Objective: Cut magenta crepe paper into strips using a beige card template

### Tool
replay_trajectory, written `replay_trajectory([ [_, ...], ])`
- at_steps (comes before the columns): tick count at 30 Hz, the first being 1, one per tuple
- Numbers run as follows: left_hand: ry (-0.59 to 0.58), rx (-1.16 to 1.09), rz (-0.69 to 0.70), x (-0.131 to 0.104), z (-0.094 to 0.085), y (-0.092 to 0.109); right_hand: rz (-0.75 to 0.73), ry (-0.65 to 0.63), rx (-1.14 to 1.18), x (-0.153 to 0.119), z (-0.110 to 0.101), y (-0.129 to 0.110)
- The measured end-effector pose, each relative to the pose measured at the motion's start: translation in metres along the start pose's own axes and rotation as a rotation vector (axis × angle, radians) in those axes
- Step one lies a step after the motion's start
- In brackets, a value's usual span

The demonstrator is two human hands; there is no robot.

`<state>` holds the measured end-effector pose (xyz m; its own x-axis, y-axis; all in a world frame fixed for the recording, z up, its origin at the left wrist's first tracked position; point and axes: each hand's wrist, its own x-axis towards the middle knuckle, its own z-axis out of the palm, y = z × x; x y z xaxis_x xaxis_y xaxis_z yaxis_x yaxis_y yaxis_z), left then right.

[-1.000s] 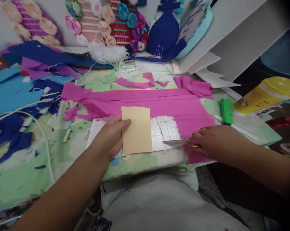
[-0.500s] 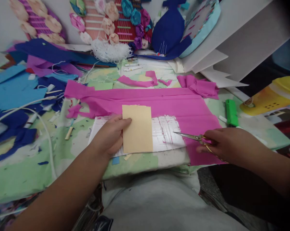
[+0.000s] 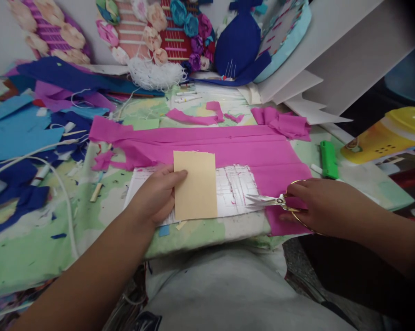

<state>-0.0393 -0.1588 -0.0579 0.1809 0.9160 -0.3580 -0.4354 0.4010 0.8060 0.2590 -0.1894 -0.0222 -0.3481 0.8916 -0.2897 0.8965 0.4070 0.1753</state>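
My left hand [image 3: 161, 193] pinches the left edge of a pale yellow rectangular piece of paper or card [image 3: 195, 186], thumb on top. The piece is above a white board [image 3: 236, 188] scored with cut lines and pink marks. In my right hand [image 3: 317, 202] is a pair of scissors [image 3: 271, 201] with gold handles. Their blades are slightly parted and point left over the board's right end, apart from the yellow piece. Pink crepe-like material [image 3: 200, 142] spreads behind the board and beneath the scissors.
A green lighter-like object [image 3: 328, 160] and a yellow lidded cup [image 3: 386, 138] stand to the right. Blue scraps [image 3: 24, 124] and a white cable [image 3: 60, 179] lie on the left. Decorated panels, white string [image 3: 155, 73] and pins in a blue shape [image 3: 240, 46] are at the back.
The scissors' blades have parted and turned a little in my right hand. My left hand still holds the yellow piece in nearly the same place. The whole view has shifted slightly.
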Motion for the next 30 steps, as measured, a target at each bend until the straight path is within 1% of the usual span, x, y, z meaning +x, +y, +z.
replay_trajectory([
  [5,-0.021,-0.016,0.004,-0.001,0.0,0.0,-0.153,0.039,0.017,0.008,-0.005,0.002],
  [11,-0.005,-0.012,0.01,-0.001,0.001,0.0,-0.21,0.084,-0.065,0.017,-0.009,0.004],
  [16,0.008,0.008,-0.005,-0.001,0.0,0.0,-0.274,0.071,-0.196,0.021,-0.023,0.003],
  [20,-0.004,0.005,-0.001,0.0,-0.002,-0.001,-0.272,0.069,-0.245,0.024,-0.035,-0.002],
  [25,-0.013,0.002,-0.008,0.001,-0.002,-0.001,-0.206,-0.053,-0.212,0.028,-0.052,-0.011],
  [30,-0.012,-0.01,-0.021,0.001,-0.002,0.0,-0.146,-0.191,-0.324,0.038,-0.067,-0.021],
])
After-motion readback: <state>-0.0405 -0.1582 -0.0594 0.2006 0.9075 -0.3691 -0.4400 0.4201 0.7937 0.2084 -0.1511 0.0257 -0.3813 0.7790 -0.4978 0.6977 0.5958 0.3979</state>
